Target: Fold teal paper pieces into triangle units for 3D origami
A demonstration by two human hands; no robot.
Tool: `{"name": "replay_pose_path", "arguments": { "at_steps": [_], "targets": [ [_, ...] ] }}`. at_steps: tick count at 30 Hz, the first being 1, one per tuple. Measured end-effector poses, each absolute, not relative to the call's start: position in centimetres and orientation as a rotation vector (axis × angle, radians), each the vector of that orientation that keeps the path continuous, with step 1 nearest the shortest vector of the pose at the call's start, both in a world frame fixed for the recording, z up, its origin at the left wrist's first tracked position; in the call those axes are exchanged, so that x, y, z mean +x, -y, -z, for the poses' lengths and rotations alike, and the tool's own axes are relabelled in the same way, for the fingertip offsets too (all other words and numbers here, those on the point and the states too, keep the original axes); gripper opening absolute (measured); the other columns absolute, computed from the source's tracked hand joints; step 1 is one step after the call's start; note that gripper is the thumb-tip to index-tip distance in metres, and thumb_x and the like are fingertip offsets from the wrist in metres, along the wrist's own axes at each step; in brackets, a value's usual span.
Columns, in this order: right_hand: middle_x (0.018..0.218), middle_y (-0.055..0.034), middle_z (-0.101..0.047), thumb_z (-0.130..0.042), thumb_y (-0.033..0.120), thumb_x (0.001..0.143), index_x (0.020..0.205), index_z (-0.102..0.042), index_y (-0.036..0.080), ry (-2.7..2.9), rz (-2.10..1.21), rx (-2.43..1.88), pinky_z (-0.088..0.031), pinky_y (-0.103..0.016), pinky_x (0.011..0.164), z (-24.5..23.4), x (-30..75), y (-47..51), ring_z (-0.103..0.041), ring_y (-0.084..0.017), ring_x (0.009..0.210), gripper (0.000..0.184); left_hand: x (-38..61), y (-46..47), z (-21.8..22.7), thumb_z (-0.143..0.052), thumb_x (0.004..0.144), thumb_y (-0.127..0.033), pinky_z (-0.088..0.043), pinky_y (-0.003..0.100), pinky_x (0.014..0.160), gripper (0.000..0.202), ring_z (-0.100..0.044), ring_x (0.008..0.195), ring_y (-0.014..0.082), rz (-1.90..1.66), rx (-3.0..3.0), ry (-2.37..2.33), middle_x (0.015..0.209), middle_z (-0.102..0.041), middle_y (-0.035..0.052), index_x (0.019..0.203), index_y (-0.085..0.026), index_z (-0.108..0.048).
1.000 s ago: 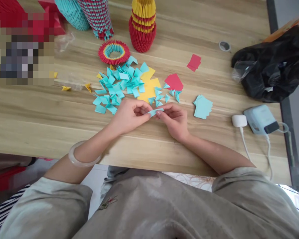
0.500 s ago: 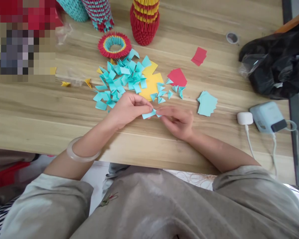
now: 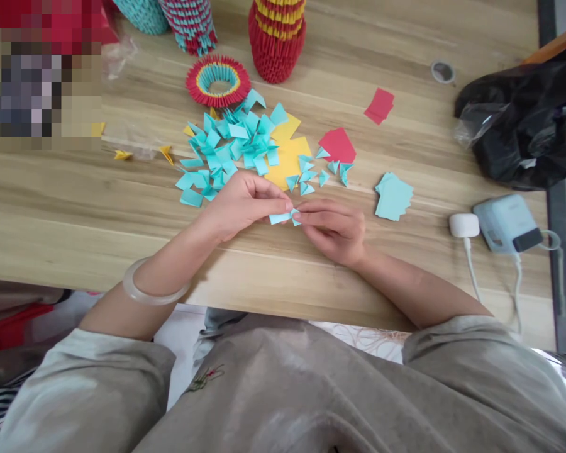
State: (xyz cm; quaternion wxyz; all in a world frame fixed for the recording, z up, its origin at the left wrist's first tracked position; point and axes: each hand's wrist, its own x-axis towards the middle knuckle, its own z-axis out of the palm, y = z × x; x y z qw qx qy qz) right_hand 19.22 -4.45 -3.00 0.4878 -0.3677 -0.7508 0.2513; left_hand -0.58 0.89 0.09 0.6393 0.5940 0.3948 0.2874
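A small turquoise paper strip (image 3: 283, 218) is pinched between both hands just above the wooden table (image 3: 75, 214), near the middle of its near edge. The left hand (image 3: 243, 204) grips the strip's left end with thumb and fingertips; the right hand (image 3: 334, 229) closes on its right end. Just beyond the hands lies a heap of folded turquoise pieces (image 3: 231, 148), partly over yellow sheets (image 3: 287, 160), with a red sheet (image 3: 338, 145) beside them. A stack of turquoise squares (image 3: 393, 196) sits to the right. Toward the far edge stand a red-and-turquoise paper ring (image 3: 218, 80) and a red-and-yellow paper vase (image 3: 277, 39).
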Motion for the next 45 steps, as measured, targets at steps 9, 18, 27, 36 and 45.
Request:
{"name": "replay_pose_path", "arguments": {
  "at_steps": [9,18,27,36,45],
  "targets": [
    [0.096,-0.0048,-0.078,-0.061,0.024,0.086,0.092,-0.078,0.028,1.772,-0.752,-0.941,-0.06,-0.033,0.073,2.9,19.0,4.7,-0.074,-0.019,0.085,0.018,-0.5,-1.0,0.0,-0.074,0.066,-0.027,-0.051,0.024,0.05,0.012,-0.063,0.053,0.013,-0.731,1.488,-0.988,0.058,-0.068,-0.0002,0.063,-0.016,-0.071],
    [0.071,-0.0022,-0.071,-0.066,0.049,0.087,0.076,-0.074,0.021,1.45,-1.215,-1.067,-0.051,-0.028,0.064,2.2,18.5,4.0,-0.062,-0.013,0.068,0.031,-0.4,-0.4,-0.7,-0.072,0.067,-0.021,-0.05,0.024,0.053,0.007,-0.062,0.056,0.0125,-0.762,1.613,-0.919,0.064,-0.069,0.0006,0.062,-0.018,-0.069],
    [0.063,-0.0019,-0.066,-0.074,0.048,0.08,0.066,-0.069,0.018,1.471,-1.218,-1.072,-0.045,-0.026,0.056,2.7,18.5,3.9,-0.057,-0.012,0.059,0.033,-0.1,0.0,-0.4,-0.071,0.066,-0.025,-0.048,0.021,0.052,0.007,-0.063,0.058,0.0121,-0.803,1.723,-0.973,0.063,-0.07,-0.0001,0.062,-0.019,-0.07],
    [0.068,-0.001,-0.068,-0.076,0.041,0.08,0.074,-0.071,0.018,1.395,-1.245,-1.043,-0.045,-0.024,0.056,2.9,18.3,3.9,-0.057,-0.01,0.061,0.025,0.0,-0.1,0.1,-0.071,0.066,-0.025,-0.049,0.02,0.052,0.012,-0.063,0.058,0.0115,-0.93,1.734,-0.96,0.064,-0.07,0.0003,0.061,-0.016,-0.067],
    [0.065,-0.0007,-0.067,-0.074,0.04,0.083,0.072,-0.067,0.018,1.406,-1.233,-1.0,-0.05,-0.024,0.057,2.9,18.3,3.8,-0.061,-0.011,0.061,0.025,-0.4,0.1,0.1,-0.066,0.071,-0.015,-0.045,0.021,0.058,0.01,-0.065,0.06,0.0109,-0.843,2.133,-0.83,0.064,-0.072,-0.0002,0.061,-0.015,-0.066]
  ]
}}
